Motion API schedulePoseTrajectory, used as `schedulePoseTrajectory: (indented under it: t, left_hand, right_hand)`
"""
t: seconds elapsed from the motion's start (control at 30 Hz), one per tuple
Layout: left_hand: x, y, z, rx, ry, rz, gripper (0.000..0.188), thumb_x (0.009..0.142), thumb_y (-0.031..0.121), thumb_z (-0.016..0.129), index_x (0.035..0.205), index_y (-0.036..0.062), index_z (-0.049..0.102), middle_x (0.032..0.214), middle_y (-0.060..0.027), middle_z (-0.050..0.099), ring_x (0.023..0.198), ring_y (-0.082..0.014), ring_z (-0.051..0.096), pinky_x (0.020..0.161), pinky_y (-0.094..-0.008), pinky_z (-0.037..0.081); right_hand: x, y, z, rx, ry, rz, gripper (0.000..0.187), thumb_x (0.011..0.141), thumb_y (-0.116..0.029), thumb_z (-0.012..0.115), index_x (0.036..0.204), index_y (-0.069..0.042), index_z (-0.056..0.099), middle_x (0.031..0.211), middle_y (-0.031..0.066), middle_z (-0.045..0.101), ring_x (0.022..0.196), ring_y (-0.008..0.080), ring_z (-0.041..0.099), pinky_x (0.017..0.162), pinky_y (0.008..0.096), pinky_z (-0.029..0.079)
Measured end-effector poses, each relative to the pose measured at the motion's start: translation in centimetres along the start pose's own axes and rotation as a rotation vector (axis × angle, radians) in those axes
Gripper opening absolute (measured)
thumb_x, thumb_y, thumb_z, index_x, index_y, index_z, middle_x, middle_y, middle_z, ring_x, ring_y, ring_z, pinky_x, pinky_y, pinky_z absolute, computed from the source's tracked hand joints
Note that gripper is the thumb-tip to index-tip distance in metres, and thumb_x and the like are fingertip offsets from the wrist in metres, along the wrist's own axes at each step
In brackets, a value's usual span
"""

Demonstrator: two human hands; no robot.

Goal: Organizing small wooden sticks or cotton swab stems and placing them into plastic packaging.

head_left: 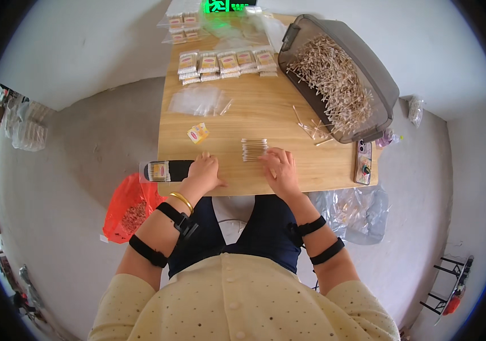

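Cotton swabs, a neat row of them, lie near the centre of the frame on the wooden table, and here's the right hand, fingers curled at the row's right end; whether they pinch a swab, one can't tell! Left of centre, the left hand sits palm down, thumb spread from the fingers, at the black strip. Upper right, a grey bin brims with loose swabs.

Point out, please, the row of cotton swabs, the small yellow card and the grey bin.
Row of cotton swabs (254, 150): head view, middle of the sticks.
Yellow card (198, 133): head view, middle of its face.
Grey bin (364, 58): head view, bare side wall.
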State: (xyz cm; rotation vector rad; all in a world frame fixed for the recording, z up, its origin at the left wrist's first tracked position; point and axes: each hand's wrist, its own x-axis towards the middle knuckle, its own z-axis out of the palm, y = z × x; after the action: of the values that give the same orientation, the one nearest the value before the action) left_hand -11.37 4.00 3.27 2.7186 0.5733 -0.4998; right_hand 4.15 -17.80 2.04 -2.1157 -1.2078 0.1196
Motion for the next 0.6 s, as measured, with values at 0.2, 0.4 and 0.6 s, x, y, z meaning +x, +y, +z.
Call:
schedulePoseTrajectory:
  t: [0.2,0.4,0.6]
  left_hand:
    - [1.1,0.4,-1.1,-0.006,-0.145,-0.049,0.088,0.062,0.051,0.094,0.122,-0.0048,0.063,0.131,-0.0205,0.058,0.123,-0.0366,0.059,0.103,-0.0427,0.053]
    - [1.1,-0.1,-0.1,-0.032,-0.084,-0.029,0.072,0.061,0.049,0.095,0.102,-0.0023,0.065,0.121,-0.0211,0.060,0.119,-0.0384,0.059,0.100,-0.0447,0.052]
    - [0.9,0.0,-0.5,-0.055,-0.082,-0.031,0.073,0.062,0.049,0.094,0.104,-0.0033,0.064,0.120,-0.0215,0.060,0.117,-0.0385,0.060,0.099,-0.0448,0.052]
  right_hand:
    - [-0.6,-1.2,0.5,-0.076,-0.063,-0.033,0.039,0.086,-0.007,0.068,0.122,-0.022,0.072,0.139,0.0075,0.052,0.127,0.0357,0.047,0.108,0.0483,0.043]
    - [-0.3,-1.5,0.7,-0.074,-0.062,-0.033,0.040,0.085,-0.007,0.068,0.123,-0.021,0.071,0.140,0.0082,0.050,0.128,0.0367,0.046,0.108,0.0489,0.042]
    - [-0.2,-0.9,1.2,-0.061,-0.049,-0.034,0.042,0.085,-0.008,0.068,0.125,-0.021,0.070,0.140,0.0101,0.050,0.129,0.0383,0.045,0.110,0.0500,0.041]
